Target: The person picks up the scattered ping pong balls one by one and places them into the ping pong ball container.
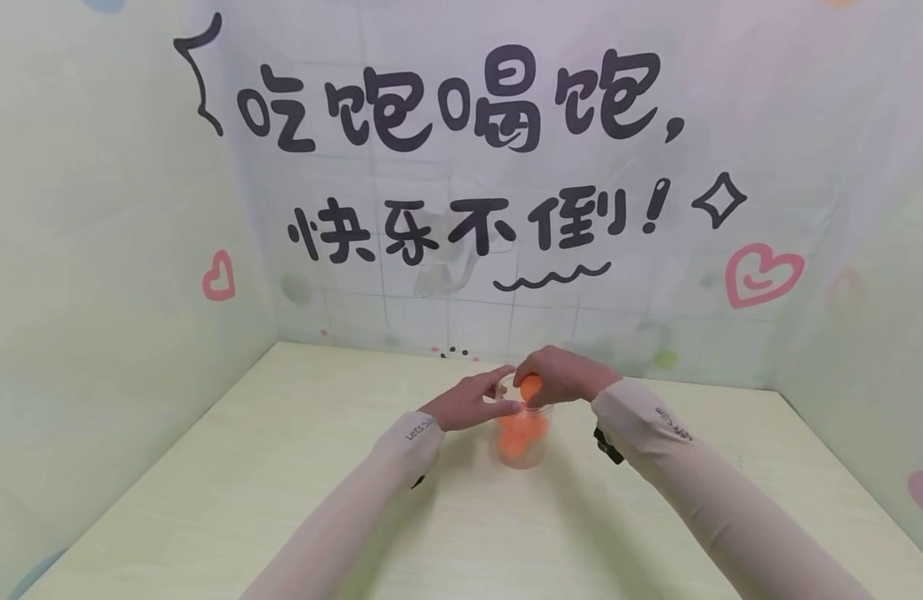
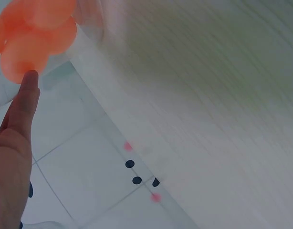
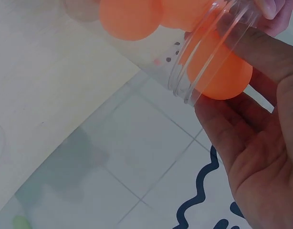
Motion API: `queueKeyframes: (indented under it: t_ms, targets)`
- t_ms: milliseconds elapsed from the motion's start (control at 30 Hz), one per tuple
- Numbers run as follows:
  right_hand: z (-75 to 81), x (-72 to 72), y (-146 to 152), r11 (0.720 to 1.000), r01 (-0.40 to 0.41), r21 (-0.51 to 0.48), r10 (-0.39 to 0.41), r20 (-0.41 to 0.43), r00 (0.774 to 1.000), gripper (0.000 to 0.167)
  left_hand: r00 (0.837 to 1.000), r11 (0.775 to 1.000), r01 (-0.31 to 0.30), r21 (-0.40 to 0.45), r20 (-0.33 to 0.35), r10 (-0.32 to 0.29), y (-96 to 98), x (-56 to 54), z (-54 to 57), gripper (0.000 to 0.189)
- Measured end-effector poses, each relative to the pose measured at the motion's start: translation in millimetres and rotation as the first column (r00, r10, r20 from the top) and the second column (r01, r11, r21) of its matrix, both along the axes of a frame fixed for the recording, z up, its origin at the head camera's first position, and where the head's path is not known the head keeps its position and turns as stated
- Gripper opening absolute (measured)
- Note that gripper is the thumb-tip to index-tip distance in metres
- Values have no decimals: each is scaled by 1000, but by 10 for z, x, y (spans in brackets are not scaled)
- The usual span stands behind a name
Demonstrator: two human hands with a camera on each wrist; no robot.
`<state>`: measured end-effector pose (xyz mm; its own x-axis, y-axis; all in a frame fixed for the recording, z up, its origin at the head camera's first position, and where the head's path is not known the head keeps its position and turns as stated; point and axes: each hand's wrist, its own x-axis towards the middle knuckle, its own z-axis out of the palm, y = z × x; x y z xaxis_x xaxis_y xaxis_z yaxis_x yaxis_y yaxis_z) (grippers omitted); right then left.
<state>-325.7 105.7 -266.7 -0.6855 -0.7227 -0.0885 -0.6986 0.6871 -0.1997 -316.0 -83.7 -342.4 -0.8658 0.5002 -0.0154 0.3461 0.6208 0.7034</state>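
A clear jar with a threaded neck stands upright on the table, several orange balls inside it. My left hand grips it near the rim, thumb on the near side and fingers round the far side. In the left wrist view, one finger lies along the clear wall by the balls. My right hand pinches another orange ball between thumb and fingers. That ball is at the jar's mouth, partly behind the threaded neck in the right wrist view.
The pale wooden table ends at a white wall sheet close behind the jar. Dark writing and pink hearts are printed on the sheet. Side sheets border the table at left and right.
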Motion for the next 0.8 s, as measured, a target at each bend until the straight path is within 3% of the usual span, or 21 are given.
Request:
queueKeyframes:
  t_ms: [800]
  targets:
    - [-34, 5, 24, 999, 33, -37, -33, 7, 999, 27, 1000, 1000, 3, 9, -5, -3, -9, -4, -30, 73]
